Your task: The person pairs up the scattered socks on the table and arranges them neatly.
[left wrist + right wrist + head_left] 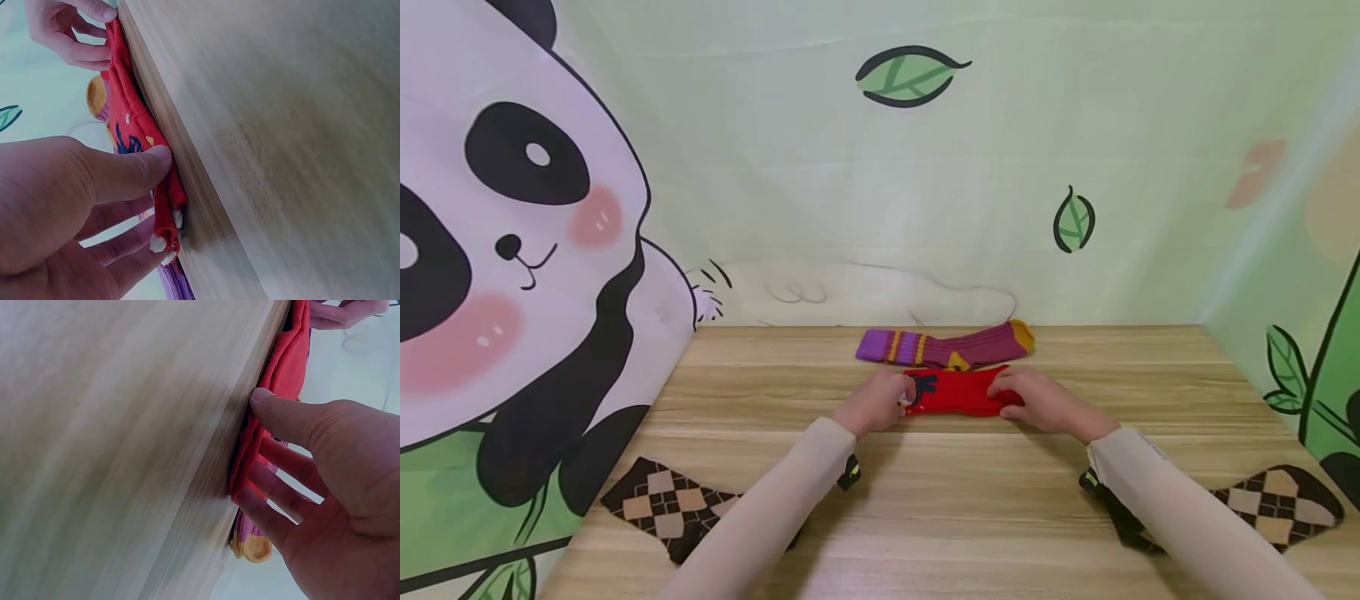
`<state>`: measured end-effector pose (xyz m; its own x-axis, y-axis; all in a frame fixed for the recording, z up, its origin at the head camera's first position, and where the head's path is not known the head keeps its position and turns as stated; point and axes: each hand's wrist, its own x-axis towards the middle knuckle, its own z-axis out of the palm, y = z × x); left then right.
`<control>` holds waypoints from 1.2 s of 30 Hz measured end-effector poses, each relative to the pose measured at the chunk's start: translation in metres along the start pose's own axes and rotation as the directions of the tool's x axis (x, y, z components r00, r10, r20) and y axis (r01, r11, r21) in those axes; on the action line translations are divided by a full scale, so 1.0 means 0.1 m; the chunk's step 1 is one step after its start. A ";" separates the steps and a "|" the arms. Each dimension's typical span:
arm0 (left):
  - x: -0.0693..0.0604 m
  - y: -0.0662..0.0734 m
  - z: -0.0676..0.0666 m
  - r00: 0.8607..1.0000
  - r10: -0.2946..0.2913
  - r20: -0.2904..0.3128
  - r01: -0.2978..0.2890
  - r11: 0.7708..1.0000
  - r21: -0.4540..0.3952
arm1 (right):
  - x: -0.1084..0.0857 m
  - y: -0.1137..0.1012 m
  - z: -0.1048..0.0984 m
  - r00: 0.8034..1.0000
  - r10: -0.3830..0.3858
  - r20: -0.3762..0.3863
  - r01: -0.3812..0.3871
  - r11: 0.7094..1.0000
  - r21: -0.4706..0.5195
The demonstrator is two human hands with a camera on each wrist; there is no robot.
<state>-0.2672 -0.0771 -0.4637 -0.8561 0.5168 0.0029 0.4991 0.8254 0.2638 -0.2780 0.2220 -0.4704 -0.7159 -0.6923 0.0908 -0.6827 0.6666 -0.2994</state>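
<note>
A red sock (958, 392) with a dark blue figure lies flat and lengthwise across the wooden table. At its left end, my left hand (876, 400) pinches it; in the left wrist view the thumb (153, 164) presses the near edge, fingers behind, beside white tufts. My right hand (1045, 402) holds the opposite end; in the right wrist view its thumb (265, 403) is on the near edge and the fingertips touch the far side. Just behind lies a purple-and-maroon sock (951, 348) with mustard stripes, heel and toe, close against the red one.
Argyle socks in brown and black lie at the left (666, 500) and right (1273, 504) of the table, partly covered by my forearms. A panda-printed cloth (760, 167) rises behind the table (970, 508) and along its sides.
</note>
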 end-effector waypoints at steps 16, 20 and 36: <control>0.07 -0.07 -0.01 1.000 0.000 0.009 0.000 1.000 0.009 | 0.07 0.03 -0.02 1.000 0.007 0.003 -0.007 1.000 -0.005; 0.08 -0.09 -0.01 1.000 0.000 0.006 0.000 1.000 0.005 | 0.09 0.06 -0.01 1.000 0.005 0.001 -0.005 1.000 -0.012; 0.09 -0.11 0.00 1.000 -0.001 0.007 0.000 1.000 0.016 | 0.09 0.06 0.00 1.000 0.015 0.006 -0.015 1.000 -0.028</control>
<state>-0.2802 -0.0811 -0.4669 -0.8554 0.5179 -0.0041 0.5008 0.8292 0.2484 -0.2884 0.2199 -0.4719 -0.7253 -0.6837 0.0809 -0.6757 0.6842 -0.2744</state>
